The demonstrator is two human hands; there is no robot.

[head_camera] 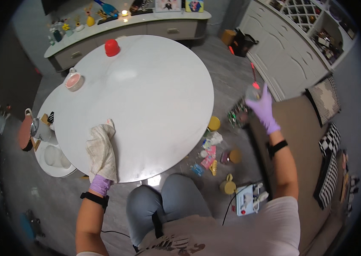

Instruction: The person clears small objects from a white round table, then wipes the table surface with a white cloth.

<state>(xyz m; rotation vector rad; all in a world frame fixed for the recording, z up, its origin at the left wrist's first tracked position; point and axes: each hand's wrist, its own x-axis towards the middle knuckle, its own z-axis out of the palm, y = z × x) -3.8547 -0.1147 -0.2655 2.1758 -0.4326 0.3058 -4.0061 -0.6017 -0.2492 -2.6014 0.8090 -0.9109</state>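
Note:
My left hand, in a purple glove (101, 184), rests at the near left of the white round table (154, 96). A cream cloth (101, 150) is bunched over that hand and hides its fingers. Out to the right, beyond the table's edge, my gloved right hand (262, 107) grips a clear jar (240, 112) by its upper end. Dark, shiny green pieces show in the jar, which is tilted and blurred. A red cup-shaped object (112, 48) stands at the table's far edge, and a pink and white handheld fan (74, 81) lies at its left.
On the floor between table and brown sofa (298, 134) are yellow-lidded jars (214, 123), small packets (209, 158), a yellow mug (228, 185) and a light-blue box (245, 201). A lower tier (47, 169) juts out left, holding a clear pitcher (41, 129).

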